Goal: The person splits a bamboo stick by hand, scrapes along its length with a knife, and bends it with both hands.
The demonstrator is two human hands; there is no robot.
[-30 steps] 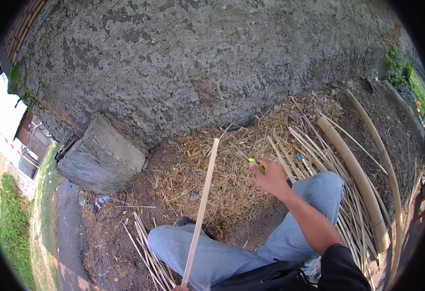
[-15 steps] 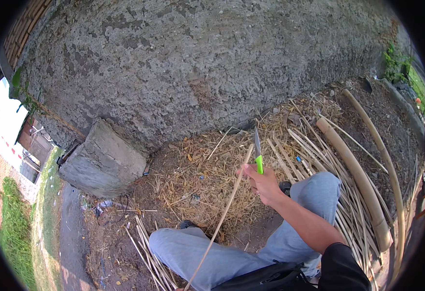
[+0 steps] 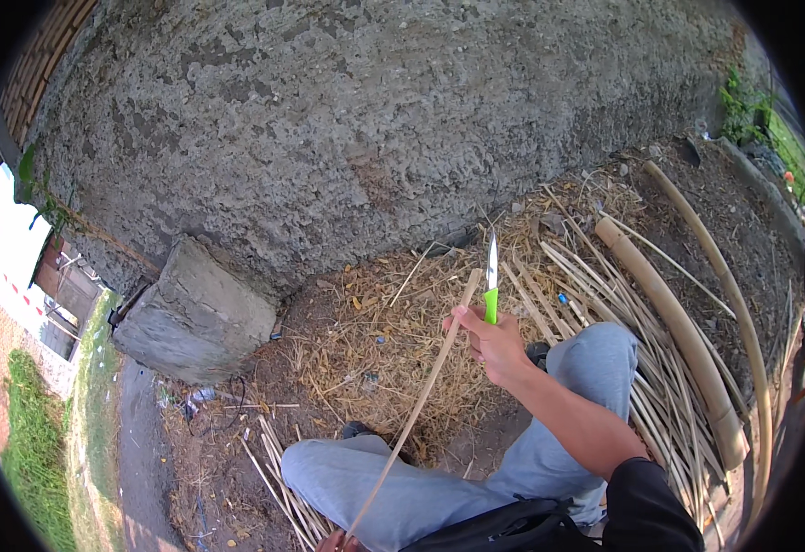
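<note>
A long, thin bamboo strip (image 3: 419, 401) slants across my lap, its upper end over the shavings. My right hand (image 3: 494, 342) is closed around a knife (image 3: 491, 299) with a bright green handle, its blade pointing up and away from me. The same hand pinches the strip near its upper end between thumb and fingers. At the bottom edge, my left hand (image 3: 336, 543) is only partly in view, its fingers closed on the strip's lower end.
Bamboo shavings (image 3: 365, 368) cover the ground before my knees. Split bamboo strips (image 3: 664, 405) and a thick bamboo pole (image 3: 673, 336) lie at right. More strips (image 3: 278, 474) lie beside my left knee. A concrete block (image 3: 202, 317) stands against the rough wall (image 3: 402, 120).
My left hand has come into view at the bottom edge, holding the strip's lower end. The knife stands slightly more upright, and the strip's upper end has shifted a little.
</note>
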